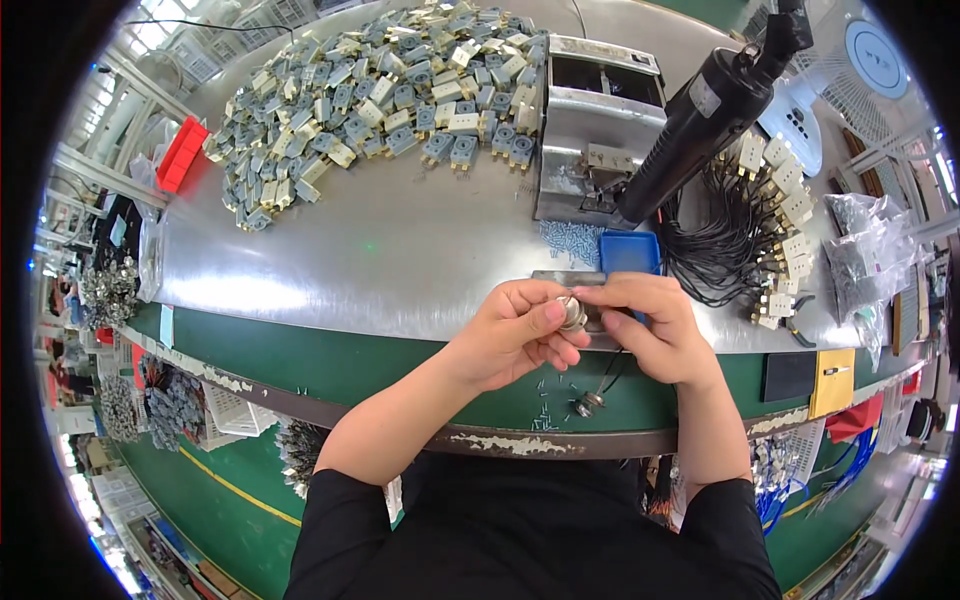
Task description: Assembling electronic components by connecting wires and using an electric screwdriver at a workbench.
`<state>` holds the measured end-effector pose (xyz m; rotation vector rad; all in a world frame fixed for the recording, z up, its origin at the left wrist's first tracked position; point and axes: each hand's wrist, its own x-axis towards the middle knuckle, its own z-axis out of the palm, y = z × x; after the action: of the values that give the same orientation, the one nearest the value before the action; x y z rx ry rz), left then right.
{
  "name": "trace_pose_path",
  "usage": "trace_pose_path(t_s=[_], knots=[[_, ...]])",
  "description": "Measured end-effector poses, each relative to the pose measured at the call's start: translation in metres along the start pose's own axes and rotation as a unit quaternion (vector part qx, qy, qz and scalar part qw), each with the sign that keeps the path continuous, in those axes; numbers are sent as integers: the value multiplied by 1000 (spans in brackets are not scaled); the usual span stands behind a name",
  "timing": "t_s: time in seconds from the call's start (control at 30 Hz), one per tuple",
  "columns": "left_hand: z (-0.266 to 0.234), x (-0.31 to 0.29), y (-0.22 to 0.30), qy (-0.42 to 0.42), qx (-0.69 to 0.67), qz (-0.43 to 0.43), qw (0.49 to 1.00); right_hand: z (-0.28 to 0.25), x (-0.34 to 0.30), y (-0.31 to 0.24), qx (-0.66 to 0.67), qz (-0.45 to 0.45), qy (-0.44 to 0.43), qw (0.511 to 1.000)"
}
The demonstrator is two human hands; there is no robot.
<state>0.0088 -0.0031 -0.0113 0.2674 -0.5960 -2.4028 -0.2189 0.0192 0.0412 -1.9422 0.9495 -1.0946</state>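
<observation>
Just above the bench's front part, my left hand (515,335) pinches a small round silver metal part (573,314) between thumb and fingers. My right hand (655,325) meets it from the other side, its index fingertip at the part's upper edge and its thumb bent below. Whether the right fingers also hold something smaller is hidden. Behind the hands lies a flat metal plate (566,277), partly covered by them. Below the right hand, similar round metal pieces (589,403) with a dark wire rest on the green mat (440,378), beside several loose screws (543,410).
A large heap of grey and cream socket-like blocks (400,90) covers the back left. Ahead stand a metal machine (590,130), a slanting black cylinder (700,120), a screw pile (570,243) and a blue tray (630,253). Black cables (715,235) with cream blocks lie right, near pliers (800,325).
</observation>
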Motion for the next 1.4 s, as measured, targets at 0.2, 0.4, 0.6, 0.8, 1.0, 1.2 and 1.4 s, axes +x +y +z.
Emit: trace_pose_path(t_s=[0.2,0.4,0.6,0.8,1.0,1.2,1.4], knots=[[23,4,8,118,246,57,960,1,-3,0,77,77,-20,994],[22,6,-3,160,586,218,764,8,-3,2,73,99,2,992],[13,7,5,95,559,194,801,5,0,0,24,75,4,997],[14,5,20,-9,516,32,856,-2,-3,4,29,44,-29,998],[16,5,19,-1,428,2,904,-7,0,-1,54,102,-29,993],[16,8,12,29,509,62,858,-2,-4,11,-5,30,13,999],[15,8,3,51,524,109,843,-2,-3,11,-3,12,19,1000]])
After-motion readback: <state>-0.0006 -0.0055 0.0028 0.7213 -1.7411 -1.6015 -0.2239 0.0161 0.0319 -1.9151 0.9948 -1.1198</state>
